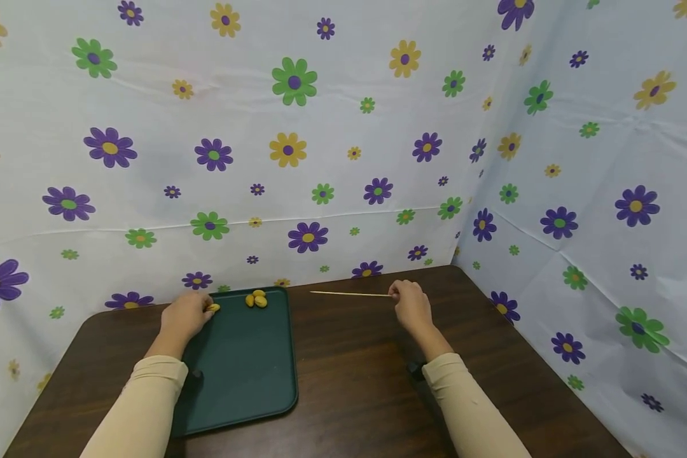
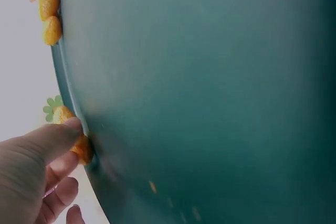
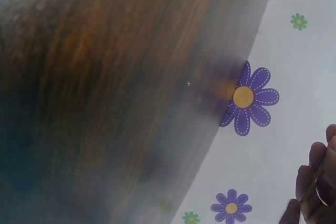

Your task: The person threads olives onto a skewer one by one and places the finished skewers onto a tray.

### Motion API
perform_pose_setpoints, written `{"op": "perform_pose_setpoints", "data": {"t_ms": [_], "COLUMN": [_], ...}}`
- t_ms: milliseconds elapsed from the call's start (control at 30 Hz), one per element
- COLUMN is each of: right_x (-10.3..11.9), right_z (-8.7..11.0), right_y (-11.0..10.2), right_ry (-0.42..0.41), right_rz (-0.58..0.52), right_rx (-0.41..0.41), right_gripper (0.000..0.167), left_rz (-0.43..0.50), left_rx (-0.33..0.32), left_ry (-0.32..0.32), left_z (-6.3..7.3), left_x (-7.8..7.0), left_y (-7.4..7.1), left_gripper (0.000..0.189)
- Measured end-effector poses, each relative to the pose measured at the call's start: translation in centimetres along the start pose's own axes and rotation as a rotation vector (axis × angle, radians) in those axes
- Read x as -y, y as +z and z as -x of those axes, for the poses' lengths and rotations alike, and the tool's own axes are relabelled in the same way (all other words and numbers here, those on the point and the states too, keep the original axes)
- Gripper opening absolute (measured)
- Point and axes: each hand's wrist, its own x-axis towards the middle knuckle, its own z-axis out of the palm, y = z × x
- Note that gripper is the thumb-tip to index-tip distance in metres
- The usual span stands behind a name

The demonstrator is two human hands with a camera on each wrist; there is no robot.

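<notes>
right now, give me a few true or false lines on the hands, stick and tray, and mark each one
1. The right hand holds a thin stick. True.
2. The thin stick is bent double. False: it is straight.
3. The left hand pinches a yellow piece at the edge of a green tray. True.
4. The green tray lies to the right of the thin stick. False: it lies to the left.
5. A cluster of yellow pieces sits by the tray's far edge. True.
6. The green tray rests on a white table. False: the table is dark brown.
</notes>
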Motion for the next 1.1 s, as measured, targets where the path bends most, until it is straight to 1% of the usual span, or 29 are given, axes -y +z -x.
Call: {"op": "perform_pose_setpoints", "data": {"t_ms": [167, 300, 500, 600, 833, 933, 1100], "right_x": [0.2, 0.2, 0.2, 0.3, 0.5, 0.6, 0.9], "right_z": [-0.2, -0.5, -0.6, -0.6, -0.6, -0.6, -0.6], "right_y": [-0.2, -0.5, -0.5, -0.6, -0.8, -1.0, -1.2], "right_ry": [0.019, -0.002, -0.006, -0.001, 0.014, 0.015, 0.015], "right_rz": [-0.027, -0.012, -0.027, -0.037, -0.06, -0.065, -0.09], "right_rx": [-0.007, -0.028, -0.016, -0.01, 0.005, 0.01, -0.008], "right_gripper": [0.016, 0.014, 0.012, 0.011, 0.014, 0.014, 0.012], "left_rz": [-0.005, 0.001, 0.042, 0.063, 0.092, 0.11, 0.152], "left_rx": [-0.019, -0.012, -0.029, -0.032, -0.026, -0.034, -0.04], "left_ry": [-0.016, -0.021, 0.012, 0.028, 0.039, 0.043, 0.043], "left_z": [0.4, 0.5, 1.0, 1.4, 2.5, 2.8, 3.3], "left_x": [0.2, 0.2, -0.6, -0.8, -1.1, -1.2, -1.3], "left_y": [-0.9, -1.6, -2.3, -2.5, -2.5, -2.6, -2.5], "left_gripper": [0.029, 0.028, 0.026, 0.024, 0.026, 0.027, 0.027]}}
